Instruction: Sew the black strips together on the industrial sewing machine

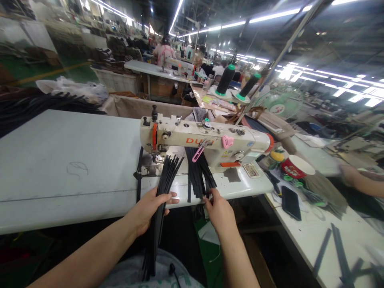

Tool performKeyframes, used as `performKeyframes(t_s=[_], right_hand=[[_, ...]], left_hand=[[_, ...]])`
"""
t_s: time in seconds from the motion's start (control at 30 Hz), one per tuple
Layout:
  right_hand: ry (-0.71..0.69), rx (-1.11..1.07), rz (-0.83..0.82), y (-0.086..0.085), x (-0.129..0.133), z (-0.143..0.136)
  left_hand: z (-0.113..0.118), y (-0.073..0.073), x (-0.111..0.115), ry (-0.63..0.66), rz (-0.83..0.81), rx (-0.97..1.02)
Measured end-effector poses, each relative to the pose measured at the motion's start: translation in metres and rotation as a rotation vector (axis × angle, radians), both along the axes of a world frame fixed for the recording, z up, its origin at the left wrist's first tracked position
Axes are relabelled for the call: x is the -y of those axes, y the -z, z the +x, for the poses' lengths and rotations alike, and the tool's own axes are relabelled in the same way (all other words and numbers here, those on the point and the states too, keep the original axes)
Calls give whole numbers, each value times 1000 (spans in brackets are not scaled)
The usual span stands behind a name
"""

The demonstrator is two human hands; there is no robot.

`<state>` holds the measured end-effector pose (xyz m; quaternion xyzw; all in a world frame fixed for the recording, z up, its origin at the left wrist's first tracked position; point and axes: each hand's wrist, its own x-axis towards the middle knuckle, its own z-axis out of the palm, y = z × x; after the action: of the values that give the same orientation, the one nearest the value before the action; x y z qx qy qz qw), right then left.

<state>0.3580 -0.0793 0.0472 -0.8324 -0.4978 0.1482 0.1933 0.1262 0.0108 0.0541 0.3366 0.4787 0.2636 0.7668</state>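
Observation:
A bundle of long black strips (161, 216) is gripped in my left hand (150, 206), its upper ends fanned toward the needle area of the sewing machine (186, 138). A second pile of black strips (198, 180) lies under the machine's arm and hangs over the front of the table. My right hand (219, 210) has its thumb and finger closed on the lower end of a black strip from that pile. One more black strip (139, 176) runs down the table edge left of the needle.
The white sewing table (75, 160) stretches left. On the right, a side table holds a phone (291, 203), a red paper bowl (297, 166) and loose strips (340, 248). Thread cones (225, 80) stand behind the machine. A co-worker's arm (363, 182) reaches in at far right.

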Motion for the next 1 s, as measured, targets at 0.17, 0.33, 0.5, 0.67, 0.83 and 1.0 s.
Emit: performKeyframes(t_s=[0.17, 0.33, 0.5, 0.67, 0.83, 1.0], right_hand=[[-63, 38, -72, -38, -5, 19], [91, 247, 18, -40, -57, 22], [122, 340, -58, -14, -111, 16], [167, 376, -116, -11, -124, 17], [169, 393, -105, -26, -108, 14], [97, 293, -117, -45, -80, 2]], left_hand=[[-10, 3, 0, 27, 14, 5], [-13, 1, 4, 61, -12, 31], [-19, -1, 7, 96, -3, 39], [-33, 1, 8, 108, -12, 75], [-44, 7, 14, 95, -114, 153], [-53, 12, 22, 122, -165, 259]])
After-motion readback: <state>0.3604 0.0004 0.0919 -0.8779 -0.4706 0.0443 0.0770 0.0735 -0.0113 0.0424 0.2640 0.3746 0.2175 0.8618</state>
